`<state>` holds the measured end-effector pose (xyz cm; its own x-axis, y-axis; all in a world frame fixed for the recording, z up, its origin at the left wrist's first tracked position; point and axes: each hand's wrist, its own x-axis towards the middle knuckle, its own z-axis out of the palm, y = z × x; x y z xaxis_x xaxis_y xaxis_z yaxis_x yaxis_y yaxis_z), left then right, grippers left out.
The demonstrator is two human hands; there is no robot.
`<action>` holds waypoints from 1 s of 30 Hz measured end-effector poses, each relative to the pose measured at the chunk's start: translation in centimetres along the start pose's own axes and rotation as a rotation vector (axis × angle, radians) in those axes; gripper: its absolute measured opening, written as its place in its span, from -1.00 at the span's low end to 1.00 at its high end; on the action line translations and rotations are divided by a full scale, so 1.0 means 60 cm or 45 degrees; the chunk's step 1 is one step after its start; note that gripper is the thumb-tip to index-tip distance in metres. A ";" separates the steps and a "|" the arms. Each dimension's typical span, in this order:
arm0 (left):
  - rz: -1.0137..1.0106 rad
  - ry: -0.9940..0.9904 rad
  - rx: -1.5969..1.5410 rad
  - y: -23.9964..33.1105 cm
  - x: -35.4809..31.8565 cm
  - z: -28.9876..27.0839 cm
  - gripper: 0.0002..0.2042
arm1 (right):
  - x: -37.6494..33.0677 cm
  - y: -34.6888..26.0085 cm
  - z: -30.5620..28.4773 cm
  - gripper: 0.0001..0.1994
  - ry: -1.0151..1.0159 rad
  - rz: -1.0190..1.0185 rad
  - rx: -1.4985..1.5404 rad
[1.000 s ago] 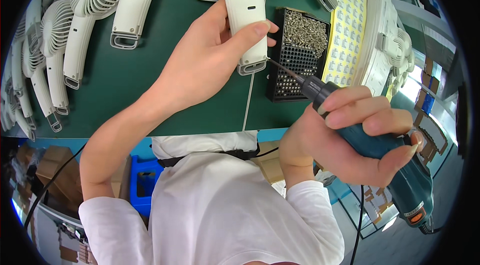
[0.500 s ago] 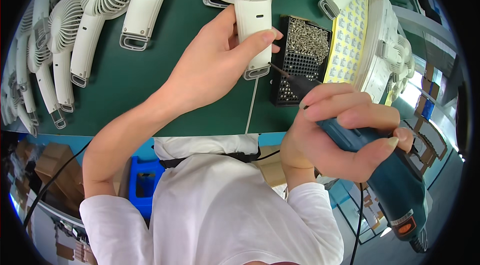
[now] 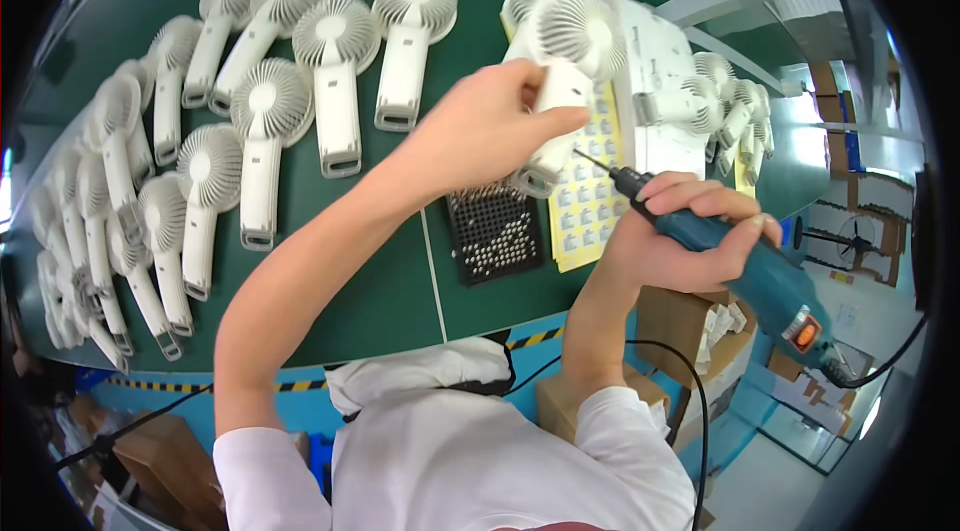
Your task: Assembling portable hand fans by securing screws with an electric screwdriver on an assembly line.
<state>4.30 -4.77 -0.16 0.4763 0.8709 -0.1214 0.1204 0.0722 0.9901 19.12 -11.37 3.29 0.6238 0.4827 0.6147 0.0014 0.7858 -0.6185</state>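
Left hand [image 3: 490, 126] is closing around a white fan's handle [image 3: 568, 86], holding it beyond the black screw tray [image 3: 495, 231]. Right hand [image 3: 665, 246] is gripping a blue electric screwdriver [image 3: 770, 276], its bit pointing at the handle's near end; contact and screw seating are staying unclear. Fastening is apparently still pending here. Farther left, many fans [image 3: 270, 106] are lying on the table [image 3: 380, 301], their completion not showing.

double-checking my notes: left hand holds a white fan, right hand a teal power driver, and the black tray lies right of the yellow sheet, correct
Not quite: the black tray lies left of the yellow sheet, as the head view shows. The left hand does hold a white fan, and the right hand a teal power driver.
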 end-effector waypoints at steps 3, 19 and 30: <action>-0.009 -0.063 0.118 0.005 0.077 0.024 -0.52 | -0.007 0.010 -0.005 -0.82 0.075 -0.030 -0.046; -0.029 0.654 1.178 0.000 0.539 -0.078 -0.21 | 0.015 0.015 -0.050 -0.80 -0.079 0.185 -0.114; -0.080 0.771 1.198 -0.045 0.701 -0.100 -0.21 | 0.018 0.000 -0.070 -0.75 -0.382 0.421 -0.258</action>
<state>18.78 34.57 -7.53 -0.0254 0.9900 0.1384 0.8619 -0.0485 0.5048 23.07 -12.47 1.94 0.3641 0.8070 0.4650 0.0119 0.4952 -0.8687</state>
